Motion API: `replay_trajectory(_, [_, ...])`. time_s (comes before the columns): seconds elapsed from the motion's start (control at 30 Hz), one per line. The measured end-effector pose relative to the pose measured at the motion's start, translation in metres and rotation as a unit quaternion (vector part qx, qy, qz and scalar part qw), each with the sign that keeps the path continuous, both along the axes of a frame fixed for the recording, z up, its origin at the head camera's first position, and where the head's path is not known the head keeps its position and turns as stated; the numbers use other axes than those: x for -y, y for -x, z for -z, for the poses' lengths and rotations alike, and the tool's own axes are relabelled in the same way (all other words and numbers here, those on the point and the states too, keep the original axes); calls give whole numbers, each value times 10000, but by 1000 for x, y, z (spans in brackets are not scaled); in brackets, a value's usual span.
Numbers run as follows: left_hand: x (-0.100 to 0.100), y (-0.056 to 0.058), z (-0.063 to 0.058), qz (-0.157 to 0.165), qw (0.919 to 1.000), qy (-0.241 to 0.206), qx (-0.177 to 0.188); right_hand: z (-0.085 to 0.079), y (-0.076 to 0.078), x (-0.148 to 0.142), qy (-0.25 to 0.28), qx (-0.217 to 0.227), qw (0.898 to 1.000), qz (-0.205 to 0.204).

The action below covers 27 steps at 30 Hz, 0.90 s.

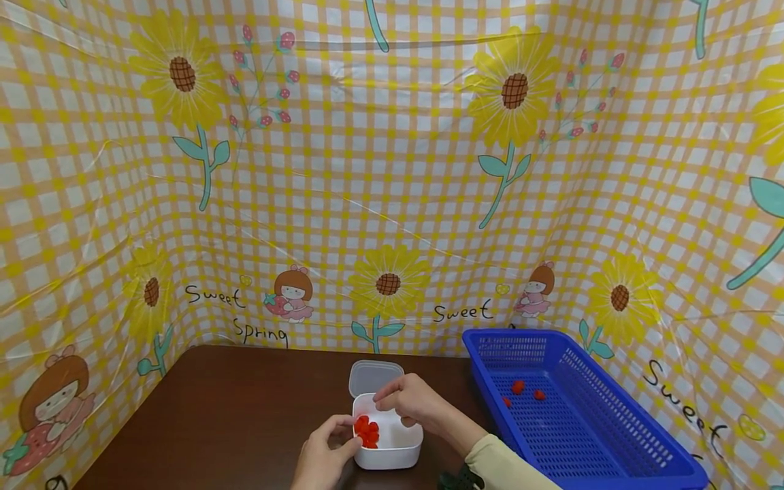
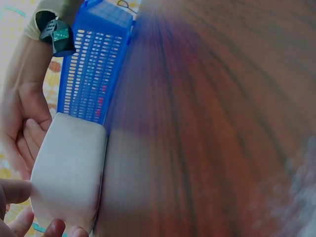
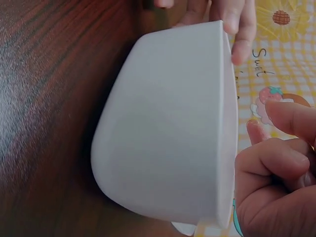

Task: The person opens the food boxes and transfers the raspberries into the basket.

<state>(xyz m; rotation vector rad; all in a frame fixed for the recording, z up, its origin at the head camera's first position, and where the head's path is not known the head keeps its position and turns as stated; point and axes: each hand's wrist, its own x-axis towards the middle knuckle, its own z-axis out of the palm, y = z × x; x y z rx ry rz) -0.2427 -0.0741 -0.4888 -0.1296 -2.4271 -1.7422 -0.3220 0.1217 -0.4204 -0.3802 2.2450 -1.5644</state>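
A white plastic box (image 1: 388, 461) stands on the table, its translucent lid (image 1: 375, 378) tipped back on the far side. Several small red pieces (image 1: 366, 433) are bunched in its left part; their exact kind is not clear. My left hand (image 1: 323, 454) grips the box's left side, thumb by the rim. Over the box's right side reaches my right hand (image 1: 418, 403), pointing left with the index finger extended and the other fingers loosely bent. In the right wrist view, nothing shows in the right hand (image 3: 281, 177) beside the white wall (image 3: 163, 128).
To the right is a blue perforated basket (image 1: 588, 422) holding a few red pieces (image 1: 518, 387). A dark object (image 1: 456, 480) is by the right sleeve at the near edge. Checked cloth (image 1: 398, 170) with sunflowers surrounds the dark brown table (image 1: 233, 415).
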Motion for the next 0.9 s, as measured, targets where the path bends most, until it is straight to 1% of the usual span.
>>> replay_trajectory(0.33, [1, 2, 3, 27, 10000, 27, -12, 14, -2, 14, -39, 15, 10000, -1])
replay_trajectory(0.63, [1, 3, 2, 12, 9999, 122, 17, 26, -5, 21, -181, -208, 9996, -8])
replay_trajectory(0.77, [1, 2, 3, 20, 9999, 112, -24, 32, -5, 24, -247, -277, 9993, 88])
replay_trajectory(0.9, [2, 1, 3, 43, 10000, 81, -10, 35, -6, 27, -475, -468, 9974, 260])
